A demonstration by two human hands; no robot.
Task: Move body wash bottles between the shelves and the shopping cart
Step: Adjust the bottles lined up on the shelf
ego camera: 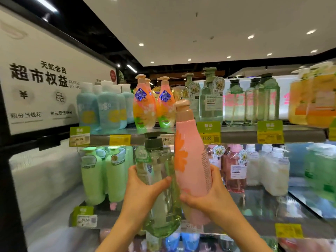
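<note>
My left hand [143, 190] grips a clear green pump bottle [161, 211] with a dark cap, held upright in front of the shelves. My right hand [209, 195] grips a pink bottle [190, 157] with an orange flower print and a beige pump, tilted slightly left. The two bottles touch side by side at chest height. Behind them the top shelf [236, 135] carries orange-pink pump bottles [145, 106] and clear green bottles [211, 99]. No shopping cart is in view.
Blue bottles [101, 106] and yellow bottles [312, 99] stand at the ends of the top shelf. The middle shelf [254, 199] holds light green bottles [101, 171], pink ones [234, 168] and white ones [272, 170]. A white sign panel [40, 88] stands at the left.
</note>
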